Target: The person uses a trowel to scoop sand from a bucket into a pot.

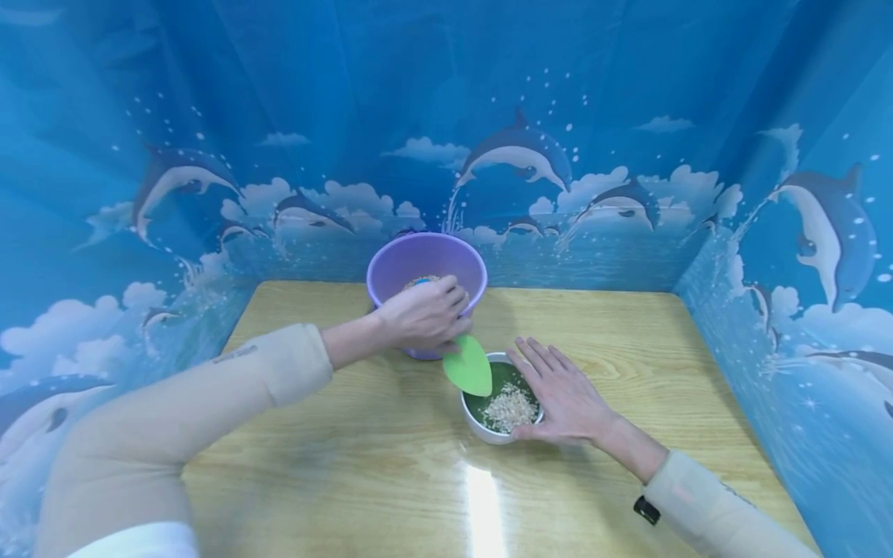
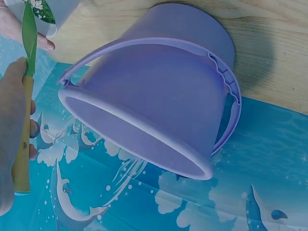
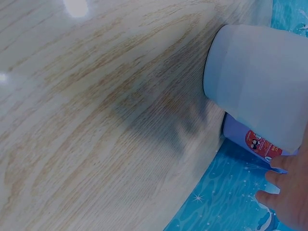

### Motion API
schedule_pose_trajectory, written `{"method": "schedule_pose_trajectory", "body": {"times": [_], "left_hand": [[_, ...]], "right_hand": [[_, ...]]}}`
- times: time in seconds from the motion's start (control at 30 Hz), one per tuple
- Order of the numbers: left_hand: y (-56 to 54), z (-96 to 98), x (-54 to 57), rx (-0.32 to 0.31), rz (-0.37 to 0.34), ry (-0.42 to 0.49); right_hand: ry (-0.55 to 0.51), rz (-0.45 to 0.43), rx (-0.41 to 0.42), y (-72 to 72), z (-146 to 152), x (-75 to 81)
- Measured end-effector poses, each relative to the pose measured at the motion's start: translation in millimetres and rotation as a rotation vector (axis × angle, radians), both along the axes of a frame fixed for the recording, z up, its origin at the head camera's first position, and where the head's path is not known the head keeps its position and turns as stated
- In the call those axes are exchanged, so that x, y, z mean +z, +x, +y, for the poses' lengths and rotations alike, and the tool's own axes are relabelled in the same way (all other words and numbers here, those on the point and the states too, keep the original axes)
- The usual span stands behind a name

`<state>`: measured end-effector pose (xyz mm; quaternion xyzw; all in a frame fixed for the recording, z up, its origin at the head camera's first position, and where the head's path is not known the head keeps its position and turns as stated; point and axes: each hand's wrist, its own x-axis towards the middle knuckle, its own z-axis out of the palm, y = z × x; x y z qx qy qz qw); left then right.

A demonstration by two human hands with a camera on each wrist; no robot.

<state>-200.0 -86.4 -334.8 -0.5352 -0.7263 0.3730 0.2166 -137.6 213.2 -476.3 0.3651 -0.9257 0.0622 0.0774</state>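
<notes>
My left hand (image 1: 427, 311) grips the yellow handle (image 2: 22, 134) of a small toy shovel. The shovel's green blade (image 1: 468, 367) hangs over the left rim of a white bowl (image 1: 491, 436). Pale grains (image 1: 511, 408) lie in the bowl against its green inside. With fingers straight and spread, my right hand (image 1: 567, 394) touches the bowl's right side, thumb near its front rim. Behind my left hand stands a purple bucket (image 1: 427, 254) with more grains and something blue inside, partly hidden by that hand. The left wrist view shows the bucket's carrying handle (image 2: 154, 42).
A wood-grain table (image 1: 335, 480) carries both containers. Blue sheets (image 1: 446, 85) printed with dolphins enclose it at the back and sides. In the right wrist view, a red label (image 3: 262, 144) shows on the purple bucket behind the bowl.
</notes>
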Motion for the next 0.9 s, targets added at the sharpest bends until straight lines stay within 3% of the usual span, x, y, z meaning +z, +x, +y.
{"method": "schedule_pose_trajectory", "body": {"times": [0.2,0.9], "left_hand": [[-1.2,-1.9,2.2,-0.001,-0.006,0.023],[-13.1,-26.2,-6.7,0.063,-0.214,0.177]], "right_hand": [[0.019,-0.012,-0.012,0.6,0,1.0],[0.025,-0.038,-0.021,2.0,-2,2.8]]}}
